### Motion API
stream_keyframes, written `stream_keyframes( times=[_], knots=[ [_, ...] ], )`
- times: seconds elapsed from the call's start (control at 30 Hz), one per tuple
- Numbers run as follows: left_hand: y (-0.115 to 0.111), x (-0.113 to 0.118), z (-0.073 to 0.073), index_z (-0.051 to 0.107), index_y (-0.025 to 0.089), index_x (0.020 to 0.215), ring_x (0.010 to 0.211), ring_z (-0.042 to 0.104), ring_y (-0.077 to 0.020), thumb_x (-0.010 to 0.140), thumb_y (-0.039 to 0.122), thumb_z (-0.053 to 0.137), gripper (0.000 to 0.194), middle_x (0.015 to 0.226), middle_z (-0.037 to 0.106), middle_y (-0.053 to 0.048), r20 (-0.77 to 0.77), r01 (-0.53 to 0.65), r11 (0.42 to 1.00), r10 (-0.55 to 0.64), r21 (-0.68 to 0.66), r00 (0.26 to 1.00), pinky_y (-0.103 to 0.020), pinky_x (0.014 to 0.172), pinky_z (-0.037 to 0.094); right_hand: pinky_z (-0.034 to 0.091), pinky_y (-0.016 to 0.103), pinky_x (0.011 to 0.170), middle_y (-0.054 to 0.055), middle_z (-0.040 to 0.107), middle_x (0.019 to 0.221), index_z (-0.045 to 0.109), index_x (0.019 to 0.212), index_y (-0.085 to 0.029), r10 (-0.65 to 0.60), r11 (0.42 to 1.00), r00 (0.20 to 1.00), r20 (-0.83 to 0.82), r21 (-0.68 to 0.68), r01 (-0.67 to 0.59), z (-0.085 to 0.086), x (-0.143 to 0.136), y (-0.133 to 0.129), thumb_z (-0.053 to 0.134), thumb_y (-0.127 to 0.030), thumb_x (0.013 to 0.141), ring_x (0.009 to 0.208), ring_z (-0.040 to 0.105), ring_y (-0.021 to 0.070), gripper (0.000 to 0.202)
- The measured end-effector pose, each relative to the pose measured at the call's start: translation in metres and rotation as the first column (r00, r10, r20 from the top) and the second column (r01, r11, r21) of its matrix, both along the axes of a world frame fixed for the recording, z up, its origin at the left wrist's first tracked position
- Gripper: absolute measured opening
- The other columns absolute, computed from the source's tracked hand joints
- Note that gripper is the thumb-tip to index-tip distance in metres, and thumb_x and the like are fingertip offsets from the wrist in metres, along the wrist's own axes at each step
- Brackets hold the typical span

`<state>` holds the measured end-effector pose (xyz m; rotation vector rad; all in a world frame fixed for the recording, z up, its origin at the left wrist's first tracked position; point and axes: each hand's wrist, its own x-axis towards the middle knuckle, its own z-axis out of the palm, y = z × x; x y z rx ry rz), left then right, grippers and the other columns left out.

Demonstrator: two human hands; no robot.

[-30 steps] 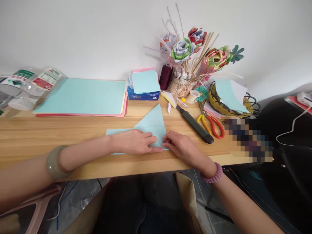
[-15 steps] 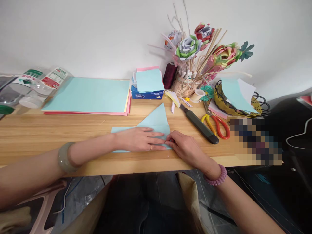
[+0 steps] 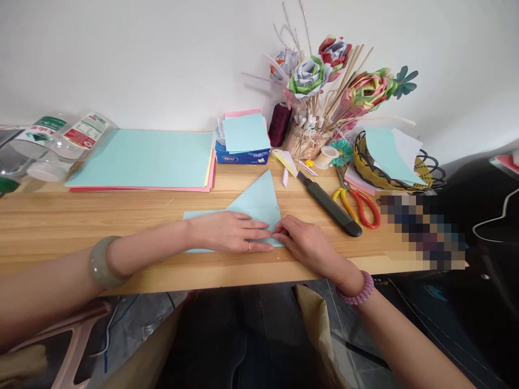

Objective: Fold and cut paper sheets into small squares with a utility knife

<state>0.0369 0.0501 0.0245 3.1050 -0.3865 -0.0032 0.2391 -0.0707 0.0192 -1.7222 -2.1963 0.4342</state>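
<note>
A light blue sheet of paper (image 3: 255,195) lies folded on the wooden table, with a triangular flap pointing away from me above a long flat strip. My left hand (image 3: 229,231) rests flat across the strip, fingers stretched out to the right, and covers much of it. At the strip's right end, my right hand (image 3: 302,237) is closed, with thumb and fingertips pinched at the paper's edge. The exact spot between those fingertips is partly hidden.
Right of the paper lie a dark utility knife (image 3: 330,206) and scissors (image 3: 360,208). Behind stand a paper stack (image 3: 141,156), a blue tissue box (image 3: 242,156), a pot of paper flowers (image 3: 308,141) and a basket (image 3: 363,162). Plastic bottles (image 3: 48,167) lie at the left.
Both hands keep the same place on the folded paper. Only the camera's view has shifted slightly.
</note>
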Motion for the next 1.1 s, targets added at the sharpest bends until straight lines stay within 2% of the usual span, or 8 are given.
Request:
stream_keyframes(
  times=[0.23,0.33,0.43,0.53,0.63,0.73,0.9,1.1],
  knots=[
    [0.003,-0.002,-0.004,0.045,0.037,0.133,0.130,0.043,-0.0154,0.092,0.009,0.047,0.050,0.141,0.047,0.001,0.031,-0.027,0.995,0.030,-0.093,0.999,-0.029,0.104,0.039,0.042,0.026,0.064,0.003,0.060,0.087,0.053,0.091,-0.019,0.054,0.998,0.996,0.064,0.037,-0.057,0.000,0.001,0.003,0.045,-0.026,0.094,0.074,0.058,0.0147,0.011],
    [0.004,-0.002,-0.005,0.044,0.039,0.134,0.132,0.040,-0.0158,0.093,0.010,0.045,0.050,0.143,0.044,0.003,-0.008,-0.049,0.994,0.048,-0.099,0.999,-0.030,0.106,0.036,0.045,0.028,0.065,0.005,0.059,0.091,0.056,0.095,-0.017,0.012,0.993,0.995,0.098,0.116,-0.024,-0.002,0.001,-0.003,0.042,-0.026,0.095,0.074,0.058,0.0158,0.016],
    [0.003,-0.001,-0.005,0.041,0.035,0.137,0.135,0.036,-0.0173,0.096,0.011,0.041,0.048,0.145,0.041,0.002,-0.049,-0.051,0.995,0.047,-0.082,0.998,-0.033,0.108,0.034,0.048,0.034,0.069,0.012,0.057,0.095,0.057,0.106,-0.013,-0.054,0.970,0.990,0.130,0.243,0.021,-0.002,-0.004,-0.020,0.033,-0.019,0.096,0.082,0.057,0.0202,0.027],
    [0.002,0.001,-0.006,0.039,0.029,0.139,0.133,0.039,-0.0163,0.097,0.013,0.038,0.045,0.145,0.042,-0.002,-0.081,-0.117,0.989,0.109,-0.095,0.991,-0.031,0.109,0.033,0.049,0.038,0.080,0.014,0.060,0.102,0.056,0.116,-0.013,0.013,0.945,0.987,0.160,0.322,-0.064,-0.003,-0.014,-0.038,0.035,-0.015,0.094,0.095,0.057,0.0233,0.031],
    [0.003,0.001,-0.010,0.039,0.025,0.139,0.128,0.046,-0.0124,0.099,0.017,0.033,0.041,0.142,0.046,-0.003,-0.073,-0.191,0.974,0.183,-0.125,0.980,-0.025,0.106,0.037,0.048,0.043,0.091,0.016,0.059,0.116,0.053,0.124,-0.011,0.099,0.930,0.973,0.207,0.328,-0.165,-0.008,-0.024,-0.048,0.042,-0.026,0.094,0.110,0.053,0.0269,0.035],
    [0.007,-0.003,-0.017,0.050,0.022,0.131,0.123,0.051,-0.0130,0.100,0.019,0.030,0.037,0.134,0.055,-0.003,0.081,-0.207,0.969,0.219,-0.135,0.972,-0.025,0.100,0.043,0.049,0.047,0.092,0.019,0.057,0.121,0.047,0.130,-0.007,0.112,0.932,0.963,0.245,0.312,-0.187,-0.015,-0.029,-0.049,0.041,-0.034,0.094,0.115,0.050,0.0297,0.045],
    [0.006,-0.038,-0.015,0.065,0.015,0.107,0.120,0.054,-0.0176,0.098,0.015,0.036,0.031,0.120,0.065,-0.007,0.460,-0.156,0.984,0.178,-0.085,0.870,-0.032,0.099,0.047,0.051,0.049,0.089,0.020,0.057,0.118,0.046,0.130,-0.004,0.115,0.922,0.949,0.295,0.323,-0.212,-0.023,-0.027,-0.047,0.039,-0.042,0.094,0.113,0.051,0.0307,0.052],
    [-0.013,-0.097,-0.006,0.058,0.014,0.119,0.109,0.059,-0.0200,0.097,0.013,0.035,0.031,0.112,0.068,-0.008,0.393,-0.231,0.973,0.202,0.027,0.897,-0.033,0.092,0.049,0.050,0.048,0.089,0.022,0.055,0.117,0.046,0.129,-0.001,0.096,0.906,0.919,0.382,0.349,-0.240,-0.026,-0.028,-0.048,0.035,-0.051,0.093,0.113,0.049,0.0312,0.062]
  ],
)
